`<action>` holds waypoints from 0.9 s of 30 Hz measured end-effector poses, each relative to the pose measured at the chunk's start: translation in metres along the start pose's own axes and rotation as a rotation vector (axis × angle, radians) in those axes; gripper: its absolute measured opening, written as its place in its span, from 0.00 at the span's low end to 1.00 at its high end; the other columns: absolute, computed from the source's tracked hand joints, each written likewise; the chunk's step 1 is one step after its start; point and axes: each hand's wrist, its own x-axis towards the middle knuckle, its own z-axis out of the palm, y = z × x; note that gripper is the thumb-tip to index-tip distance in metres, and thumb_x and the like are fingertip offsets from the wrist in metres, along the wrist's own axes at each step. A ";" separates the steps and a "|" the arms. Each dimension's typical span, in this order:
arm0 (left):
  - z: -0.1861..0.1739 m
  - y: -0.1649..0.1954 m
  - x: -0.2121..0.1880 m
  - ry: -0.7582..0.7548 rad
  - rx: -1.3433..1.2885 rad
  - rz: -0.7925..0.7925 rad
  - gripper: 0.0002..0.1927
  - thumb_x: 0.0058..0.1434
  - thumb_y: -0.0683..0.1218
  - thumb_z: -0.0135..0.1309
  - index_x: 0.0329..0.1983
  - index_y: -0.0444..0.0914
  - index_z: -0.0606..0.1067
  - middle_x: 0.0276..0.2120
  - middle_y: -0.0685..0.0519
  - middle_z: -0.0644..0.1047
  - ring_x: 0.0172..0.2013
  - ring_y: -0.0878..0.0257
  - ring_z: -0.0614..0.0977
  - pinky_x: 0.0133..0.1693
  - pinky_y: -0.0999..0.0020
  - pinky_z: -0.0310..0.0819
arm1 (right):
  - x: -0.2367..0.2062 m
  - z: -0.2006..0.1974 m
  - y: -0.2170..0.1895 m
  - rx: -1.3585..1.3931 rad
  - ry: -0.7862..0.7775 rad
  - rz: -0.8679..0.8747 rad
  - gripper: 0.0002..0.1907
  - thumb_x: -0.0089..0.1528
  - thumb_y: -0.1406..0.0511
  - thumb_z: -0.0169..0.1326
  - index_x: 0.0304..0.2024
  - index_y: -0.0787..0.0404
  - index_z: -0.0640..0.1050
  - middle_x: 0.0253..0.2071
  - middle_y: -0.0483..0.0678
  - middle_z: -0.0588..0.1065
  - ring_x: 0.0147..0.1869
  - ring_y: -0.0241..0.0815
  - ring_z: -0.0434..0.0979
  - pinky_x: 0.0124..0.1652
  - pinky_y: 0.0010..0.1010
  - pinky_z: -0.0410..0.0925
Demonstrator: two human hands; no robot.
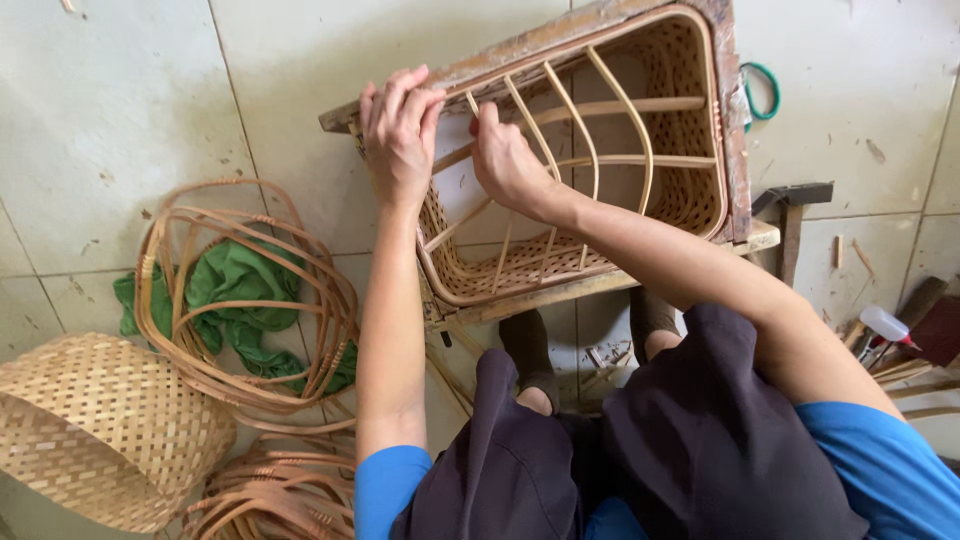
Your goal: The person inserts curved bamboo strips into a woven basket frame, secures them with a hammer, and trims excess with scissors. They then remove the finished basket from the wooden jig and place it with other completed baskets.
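Dark-trousered knees at bottom centre; above them the half-woven basket (600, 150) sits on a wooden bench (745, 238), upper middle. Left hand (400, 130) clamps its rim, right hand (505, 160) pinches a rib. Looks light, springy, snappable, so grip the rim.

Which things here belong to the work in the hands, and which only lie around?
In use: left hand, right hand, half-woven basket, wooden stand.

Lying about: finished basket, rattan frames, green cloth, hammer.
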 end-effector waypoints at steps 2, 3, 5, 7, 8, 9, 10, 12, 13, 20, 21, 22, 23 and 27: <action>0.001 -0.001 0.000 -0.019 0.006 -0.007 0.05 0.65 0.45 0.65 0.41 0.42 0.79 0.52 0.57 0.79 0.56 0.58 0.80 0.64 0.47 0.64 | 0.002 0.002 0.000 -0.047 0.002 -0.012 0.07 0.63 0.77 0.44 0.44 0.73 0.64 0.26 0.70 0.75 0.31 0.69 0.79 0.26 0.51 0.73; 0.001 -0.001 0.000 -0.033 0.010 -0.019 0.05 0.65 0.45 0.65 0.40 0.42 0.79 0.52 0.57 0.79 0.56 0.57 0.80 0.64 0.46 0.64 | 0.004 0.004 -0.001 -0.060 -0.007 0.005 0.07 0.62 0.77 0.44 0.43 0.73 0.64 0.26 0.71 0.75 0.31 0.69 0.79 0.27 0.51 0.73; 0.001 -0.001 -0.001 -0.044 0.026 -0.020 0.05 0.65 0.44 0.64 0.42 0.42 0.79 0.53 0.57 0.79 0.55 0.57 0.80 0.64 0.47 0.65 | 0.007 0.009 -0.003 -0.138 -0.048 0.051 0.08 0.61 0.77 0.45 0.43 0.73 0.64 0.26 0.71 0.75 0.31 0.68 0.80 0.27 0.50 0.73; 0.002 -0.001 -0.001 -0.023 0.038 -0.009 0.05 0.63 0.43 0.65 0.41 0.42 0.79 0.53 0.56 0.79 0.55 0.56 0.80 0.63 0.47 0.66 | 0.010 0.012 -0.010 -0.279 -0.109 0.098 0.09 0.60 0.75 0.47 0.41 0.74 0.63 0.24 0.72 0.74 0.31 0.66 0.80 0.25 0.46 0.73; 0.001 -0.001 -0.002 -0.003 0.041 -0.001 0.05 0.62 0.43 0.65 0.39 0.43 0.80 0.52 0.57 0.79 0.54 0.56 0.80 0.62 0.46 0.66 | 0.010 0.013 -0.014 -0.300 -0.100 0.066 0.10 0.61 0.74 0.47 0.42 0.75 0.64 0.24 0.70 0.75 0.28 0.63 0.80 0.23 0.45 0.73; 0.001 0.001 -0.001 0.015 0.038 0.008 0.06 0.60 0.44 0.65 0.38 0.43 0.80 0.51 0.57 0.80 0.54 0.56 0.80 0.62 0.46 0.66 | 0.009 0.013 -0.018 -0.326 -0.089 0.040 0.11 0.61 0.74 0.47 0.43 0.77 0.65 0.24 0.68 0.75 0.26 0.60 0.80 0.21 0.44 0.72; 0.000 0.002 -0.002 0.012 0.021 0.008 0.05 0.61 0.43 0.66 0.39 0.43 0.80 0.52 0.56 0.80 0.54 0.55 0.80 0.61 0.49 0.68 | 0.007 0.012 -0.021 -0.357 -0.075 0.019 0.12 0.62 0.73 0.47 0.45 0.78 0.66 0.24 0.66 0.76 0.24 0.58 0.80 0.20 0.43 0.71; -0.006 0.005 -0.003 0.012 -0.039 0.045 0.05 0.63 0.40 0.66 0.41 0.42 0.81 0.52 0.56 0.80 0.55 0.53 0.80 0.59 0.54 0.72 | -0.004 -0.002 -0.032 -0.806 -0.162 -0.201 0.21 0.63 0.72 0.47 0.53 0.86 0.64 0.30 0.67 0.76 0.25 0.52 0.81 0.20 0.38 0.73; -0.009 0.007 -0.003 0.002 -0.021 0.064 0.06 0.63 0.40 0.66 0.41 0.42 0.82 0.53 0.55 0.81 0.55 0.53 0.81 0.59 0.54 0.71 | -0.011 -0.016 -0.037 -1.038 -0.207 -0.293 0.25 0.64 0.71 0.47 0.57 0.90 0.63 0.32 0.68 0.77 0.26 0.49 0.81 0.20 0.35 0.74; -0.025 0.015 -0.011 -0.152 0.099 0.138 0.18 0.65 0.38 0.61 0.55 0.52 0.84 0.60 0.53 0.77 0.60 0.52 0.76 0.66 0.48 0.64 | -0.141 -0.243 0.029 -0.123 0.072 0.458 0.15 0.75 0.69 0.41 0.60 0.56 0.75 0.60 0.55 0.74 0.59 0.51 0.77 0.57 0.43 0.72; -0.025 0.015 -0.011 -0.167 0.078 0.116 0.19 0.66 0.38 0.61 0.55 0.52 0.83 0.61 0.53 0.77 0.61 0.53 0.76 0.67 0.48 0.63 | -0.157 -0.275 0.058 -0.352 0.242 0.146 0.17 0.73 0.71 0.42 0.63 0.62 0.73 0.57 0.56 0.76 0.60 0.51 0.79 0.59 0.43 0.73; -0.026 0.014 -0.011 -0.181 0.062 0.092 0.19 0.67 0.38 0.60 0.56 0.53 0.83 0.62 0.54 0.76 0.62 0.53 0.75 0.69 0.47 0.62 | -0.188 -0.297 0.083 -0.442 0.284 0.183 0.12 0.74 0.66 0.47 0.56 0.65 0.75 0.51 0.60 0.77 0.53 0.55 0.78 0.51 0.45 0.73; -0.026 0.013 -0.009 -0.192 0.037 0.089 0.20 0.67 0.37 0.59 0.57 0.53 0.83 0.62 0.53 0.76 0.62 0.52 0.75 0.68 0.48 0.63 | -0.214 -0.312 0.108 -0.677 0.202 0.310 0.11 0.74 0.62 0.51 0.46 0.66 0.74 0.41 0.61 0.75 0.45 0.61 0.75 0.45 0.50 0.70; -0.030 0.010 -0.006 -0.207 0.016 0.087 0.22 0.65 0.36 0.58 0.57 0.52 0.83 0.61 0.51 0.76 0.61 0.51 0.77 0.68 0.46 0.63 | -0.310 -0.287 0.169 -0.559 -0.124 0.535 0.22 0.59 0.54 0.60 0.47 0.63 0.76 0.39 0.59 0.79 0.43 0.60 0.80 0.43 0.48 0.73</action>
